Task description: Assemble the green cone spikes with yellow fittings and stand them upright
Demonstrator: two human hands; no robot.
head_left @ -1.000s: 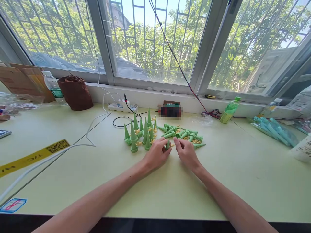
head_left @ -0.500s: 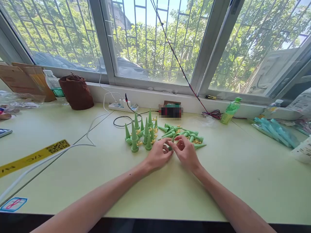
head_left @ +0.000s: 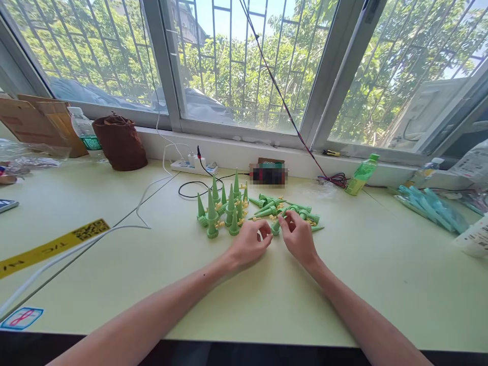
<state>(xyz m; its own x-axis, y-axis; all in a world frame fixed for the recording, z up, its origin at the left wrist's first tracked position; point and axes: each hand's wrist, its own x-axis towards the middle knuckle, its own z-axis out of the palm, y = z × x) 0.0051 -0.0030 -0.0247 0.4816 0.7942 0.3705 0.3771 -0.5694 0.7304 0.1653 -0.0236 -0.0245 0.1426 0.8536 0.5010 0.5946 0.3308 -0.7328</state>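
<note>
The right hand (head_left: 299, 238) pinches a green cone-shaped spike (head_left: 275, 228) near its upper end between thumb and fingertips; the spike leans toward the right hand, its broad base low and close to the table (head_left: 229, 300), though whether that base rests on the surface is hard to tell. The left hand (head_left: 249, 244) is curled beside it, thumb and fingers bent into a loose ring with a visible gap between them; its fingertips are right by the spike's base, and it cannot be told whether they touch it. Both forearms reach in over the near edge of the table. Left of the left hand, a group of upright green spikes (head_left: 212, 218) stands with tips up, small yellow fittings (head_left: 220, 224) showing on several. Beyond the right hand, toward the far edge, more green spikes lie in a loose pile (head_left: 267, 211), with yellow parts among them. Along the far edge stand a white power strip (head_left: 194, 166), a brown bag (head_left: 120, 143) farther left, and a green-capped bottle (head_left: 361, 176) to the right. Near the left end lies a yellow strip (head_left: 53, 247) beside a white cable.
</note>
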